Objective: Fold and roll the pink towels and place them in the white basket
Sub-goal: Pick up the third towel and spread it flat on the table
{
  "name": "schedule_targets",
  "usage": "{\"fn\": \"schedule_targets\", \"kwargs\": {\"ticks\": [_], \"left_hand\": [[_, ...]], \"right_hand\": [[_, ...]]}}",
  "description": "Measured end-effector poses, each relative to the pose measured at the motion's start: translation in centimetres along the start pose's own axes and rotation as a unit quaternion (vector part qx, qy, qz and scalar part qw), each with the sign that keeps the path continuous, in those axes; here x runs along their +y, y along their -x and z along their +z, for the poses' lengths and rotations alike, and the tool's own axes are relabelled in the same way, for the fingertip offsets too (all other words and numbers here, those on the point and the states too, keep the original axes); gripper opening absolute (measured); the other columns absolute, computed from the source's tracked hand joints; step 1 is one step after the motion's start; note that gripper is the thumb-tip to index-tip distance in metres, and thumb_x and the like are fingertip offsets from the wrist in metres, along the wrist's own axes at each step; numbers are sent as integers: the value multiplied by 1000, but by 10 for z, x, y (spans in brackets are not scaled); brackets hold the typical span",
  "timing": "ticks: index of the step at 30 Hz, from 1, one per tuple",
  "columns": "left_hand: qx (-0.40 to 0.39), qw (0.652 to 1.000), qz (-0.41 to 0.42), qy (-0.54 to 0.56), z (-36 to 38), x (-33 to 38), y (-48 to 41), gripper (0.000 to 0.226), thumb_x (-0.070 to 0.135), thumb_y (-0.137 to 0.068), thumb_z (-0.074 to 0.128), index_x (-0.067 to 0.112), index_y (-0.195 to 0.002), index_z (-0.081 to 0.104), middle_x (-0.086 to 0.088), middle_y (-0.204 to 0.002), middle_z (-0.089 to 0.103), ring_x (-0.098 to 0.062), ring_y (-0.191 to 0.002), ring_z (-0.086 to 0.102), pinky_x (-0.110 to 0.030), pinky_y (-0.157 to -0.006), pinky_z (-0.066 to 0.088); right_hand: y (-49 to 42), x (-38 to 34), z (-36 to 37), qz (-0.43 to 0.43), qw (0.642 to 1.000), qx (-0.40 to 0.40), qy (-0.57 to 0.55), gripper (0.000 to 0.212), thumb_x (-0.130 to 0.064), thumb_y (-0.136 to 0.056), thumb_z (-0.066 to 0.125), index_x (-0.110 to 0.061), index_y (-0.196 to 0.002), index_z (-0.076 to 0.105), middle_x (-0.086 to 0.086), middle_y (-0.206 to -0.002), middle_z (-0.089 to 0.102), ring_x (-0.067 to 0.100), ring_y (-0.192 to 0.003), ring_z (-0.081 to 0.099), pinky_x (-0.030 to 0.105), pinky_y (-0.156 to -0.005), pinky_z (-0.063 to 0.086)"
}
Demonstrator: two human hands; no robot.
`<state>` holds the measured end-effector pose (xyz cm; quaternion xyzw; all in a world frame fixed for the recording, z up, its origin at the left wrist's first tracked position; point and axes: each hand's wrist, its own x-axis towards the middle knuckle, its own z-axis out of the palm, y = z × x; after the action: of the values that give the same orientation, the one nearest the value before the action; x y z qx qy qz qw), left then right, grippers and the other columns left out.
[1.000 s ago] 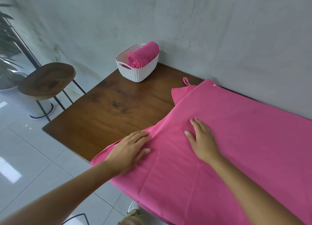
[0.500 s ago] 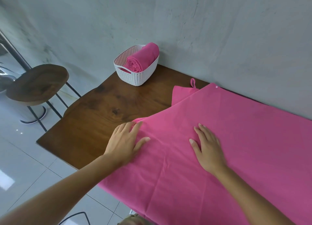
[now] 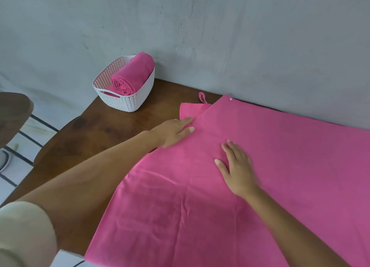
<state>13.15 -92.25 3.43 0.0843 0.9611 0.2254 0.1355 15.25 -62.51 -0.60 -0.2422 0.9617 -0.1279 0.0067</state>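
A large pink towel [image 3: 260, 176] lies spread flat across the right side of a dark wooden worktop [image 3: 96, 138], its near edge hanging over the front. At its far left corner a lower layer peeks out from under the top one, with a small hanging loop [image 3: 203, 97] on the wood. The left hand [image 3: 172, 131] rests flat on the towel's left edge, fingers straight and pointing toward that corner. The right hand [image 3: 237, 167] lies palm down on the middle of the towel, fingers extended and slightly spread. At the worktop's far left corner, near the grey wall [image 3: 240, 36], stands a white basket [image 3: 128, 100] holding one rolled pink towel [image 3: 131, 76], its spiral end facing the camera. A wooden stool [image 3: 14, 114] stands at the left.
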Motion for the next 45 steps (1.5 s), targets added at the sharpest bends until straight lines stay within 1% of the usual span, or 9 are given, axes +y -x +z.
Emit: {"fn": "schedule_targets", "kwargs": {"ticks": [4,14,18,23,27,31,36,41,45], "left_hand": [[2,999,-2,-37,-19,-30,-24,84,75,-95,7,24,-161,20,-3,-165,29,-28,-151,29,-46,-125,19],[46,991,-72,-99,-48,-66,-67,68,52,-107,31,7,-158,28,-14,-164,27,-29,-152,25,-39,-123,23],[92,978,-88,-168,-46,-57,-89,56,44,-103,46,3,-140,48,-21,-143,49,-39,-133,45,-47,-110,39],[191,975,30,-109,-54,-38,-122,35,17,-102,50,-1,-131,55,-23,-136,52,-40,-125,46,-47,-110,36],[233,971,-27,-39,-68,-27,-152,30,11,-99,52,-3,-124,57,-25,-124,58,-43,-116,52,-47,-102,40],[195,975,-107,29,-74,-23,-171,41,29,-95,65,-3,-120,58,-22,-116,65,-42,-109,60,-46,-90,50],[209,968,-102,91,-65,-21,-185,29,29,-87,75,2,-96,70,-18,-86,65,-36,-90,66,-40,-77,50],[237,948,-79,196,-58,-26,-177,36,10,-84,79,3,-117,68,-12,-108,70,-20,-93,62,-29,-90,50],[223,966,-27,124,-51,-36,-164,26,19,-90,74,4,-112,71,-12,-107,72,-23,-97,67,-28,-87,50]], "right_hand": [[0,0,1,8,1000,1,5,74,-64,-99,15,-22,-158,28,-3,-167,18,13,-155,10,36,-126,10],[3,-3,1,19,1000,-3,12,68,-61,-102,19,-24,-159,27,-6,-168,15,10,-155,6,37,-126,11],[3,-4,1,24,1000,-5,14,67,-60,-103,20,-25,-159,26,-8,-168,14,8,-155,4,38,-126,12],[3,-5,0,24,1000,1,8,65,-59,-104,22,-24,-158,28,-8,-168,15,7,-154,5,38,-126,14],[3,-7,-1,28,1000,-4,13,65,-60,-104,20,-25,-159,26,-9,-168,12,5,-154,2,35,-126,9],[2,-8,-1,34,999,-7,14,64,-59,-104,21,-26,-159,25,-10,-168,11,4,-154,0,35,-126,8],[3,-7,-1,41,999,-11,10,64,-59,-104,22,-26,-159,25,-11,-168,11,3,-154,-2,36,-126,8],[3,-7,-1,42,999,-11,10,64,-59,-104,22,-27,-159,24,-11,-168,10,3,-154,-3,35,-126,7],[3,-8,-2,40,999,-8,10,63,-59,-104,22,-27,-159,25,-11,-168,11,3,-154,-1,34,-126,7]]}}
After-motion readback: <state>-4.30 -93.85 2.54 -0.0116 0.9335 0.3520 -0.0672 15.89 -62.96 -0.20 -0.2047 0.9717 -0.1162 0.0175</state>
